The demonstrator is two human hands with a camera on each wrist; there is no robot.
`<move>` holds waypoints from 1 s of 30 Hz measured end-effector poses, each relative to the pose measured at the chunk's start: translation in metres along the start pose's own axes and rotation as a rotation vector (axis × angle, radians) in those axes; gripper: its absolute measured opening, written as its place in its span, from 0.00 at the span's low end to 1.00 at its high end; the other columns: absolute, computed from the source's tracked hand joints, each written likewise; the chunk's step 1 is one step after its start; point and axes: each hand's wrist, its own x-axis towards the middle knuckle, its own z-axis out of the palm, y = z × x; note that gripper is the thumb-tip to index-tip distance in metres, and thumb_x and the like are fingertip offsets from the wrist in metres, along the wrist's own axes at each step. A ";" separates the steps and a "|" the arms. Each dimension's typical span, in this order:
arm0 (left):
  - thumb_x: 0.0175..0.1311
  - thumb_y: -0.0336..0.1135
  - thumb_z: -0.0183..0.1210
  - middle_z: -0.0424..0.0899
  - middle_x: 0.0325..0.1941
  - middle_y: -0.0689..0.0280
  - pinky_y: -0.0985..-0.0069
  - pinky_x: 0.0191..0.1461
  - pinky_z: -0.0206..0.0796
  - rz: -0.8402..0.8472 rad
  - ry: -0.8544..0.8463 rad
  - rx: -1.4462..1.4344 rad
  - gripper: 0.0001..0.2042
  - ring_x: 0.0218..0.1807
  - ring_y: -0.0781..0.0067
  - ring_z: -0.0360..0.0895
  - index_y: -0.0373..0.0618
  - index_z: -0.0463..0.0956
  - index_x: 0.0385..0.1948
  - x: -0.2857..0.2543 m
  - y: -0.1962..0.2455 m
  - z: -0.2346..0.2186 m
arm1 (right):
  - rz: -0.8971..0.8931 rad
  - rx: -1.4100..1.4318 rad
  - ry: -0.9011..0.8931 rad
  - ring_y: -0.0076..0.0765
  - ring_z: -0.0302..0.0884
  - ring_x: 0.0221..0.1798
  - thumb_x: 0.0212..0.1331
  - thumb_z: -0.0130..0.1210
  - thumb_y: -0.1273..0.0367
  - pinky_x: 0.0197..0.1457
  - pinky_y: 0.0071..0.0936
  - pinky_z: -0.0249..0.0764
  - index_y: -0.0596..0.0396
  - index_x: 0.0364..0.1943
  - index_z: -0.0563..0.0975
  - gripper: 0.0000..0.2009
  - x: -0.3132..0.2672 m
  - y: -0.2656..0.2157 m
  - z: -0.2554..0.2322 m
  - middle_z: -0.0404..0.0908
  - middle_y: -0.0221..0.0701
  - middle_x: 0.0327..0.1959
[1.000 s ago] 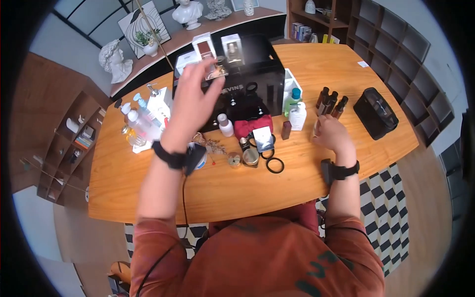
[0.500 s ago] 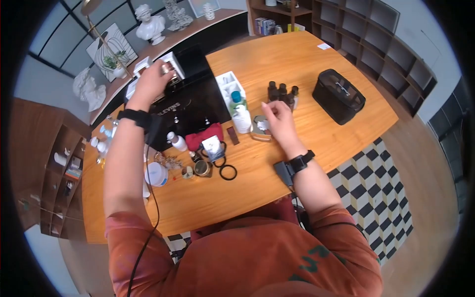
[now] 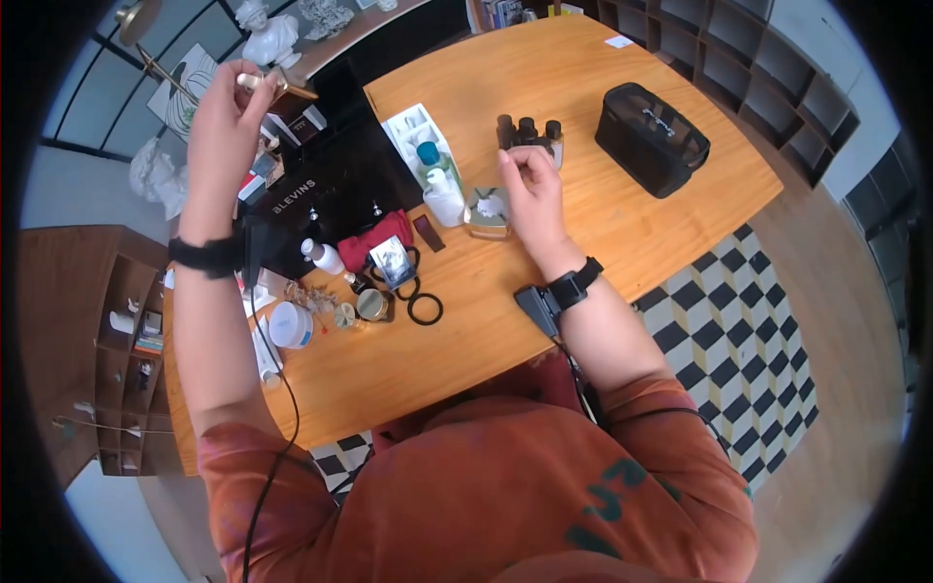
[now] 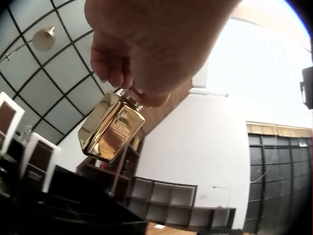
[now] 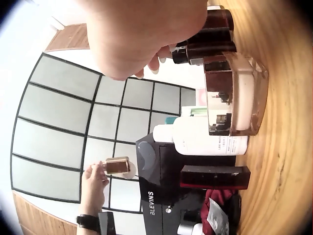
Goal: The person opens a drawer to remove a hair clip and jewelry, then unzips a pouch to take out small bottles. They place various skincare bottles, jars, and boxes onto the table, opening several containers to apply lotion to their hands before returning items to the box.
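My left hand [image 3: 219,131] pinches a gold perfume bottle [image 4: 113,128] by its neck. It holds the bottle high above the black BLEVINS case [image 3: 326,180], with the body tilted downward in the left wrist view. On the case stand white-edged boxes with dark fronts [image 4: 39,161], below the bottle. My right hand [image 3: 537,199] hovers with loosely bent fingers and nothing between them. Close beside it on the table is a clear faceted jar [image 5: 252,95] with a shiny reflective top. Dark brown bottles [image 3: 527,131] stand just beyond those fingers.
A white pump bottle [image 3: 445,199] and a white divided tray [image 3: 416,124] flank the case. In front lie a red cloth [image 3: 377,238], black hair ties [image 3: 425,309], small jars and a white tub [image 3: 290,325]. A black mesh bag [image 3: 651,141] sits at the right.
The left hand has raised the perfume bottle up and leftward over the case. The right hand has risen off the table, leaving the faceted jar beside it. The head view has turned right.
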 end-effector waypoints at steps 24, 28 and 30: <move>0.65 0.42 0.65 0.83 0.36 0.55 0.59 0.43 0.74 0.386 -0.784 -0.242 0.14 0.40 0.48 0.83 0.44 0.73 0.41 -0.139 0.082 0.113 | 0.218 0.354 0.017 0.12 0.68 0.33 0.70 0.61 0.70 0.37 0.16 0.67 0.59 0.33 0.79 0.08 0.000 0.021 0.002 0.73 0.19 0.32; 0.65 0.43 0.65 0.83 0.35 0.56 0.58 0.43 0.74 0.377 -0.777 -0.221 0.15 0.40 0.50 0.83 0.44 0.74 0.43 -0.127 0.086 0.090 | 0.223 0.371 0.010 0.13 0.69 0.35 0.71 0.62 0.68 0.41 0.16 0.68 0.58 0.34 0.79 0.09 0.000 0.025 0.003 0.74 0.19 0.33; 0.65 0.44 0.65 0.83 0.36 0.57 0.58 0.43 0.74 0.308 -0.706 -0.173 0.16 0.40 0.51 0.83 0.44 0.75 0.44 -0.101 0.084 0.070 | 0.225 0.385 0.006 0.14 0.69 0.36 0.71 0.62 0.69 0.41 0.17 0.68 0.58 0.34 0.79 0.09 0.000 0.024 0.003 0.75 0.20 0.33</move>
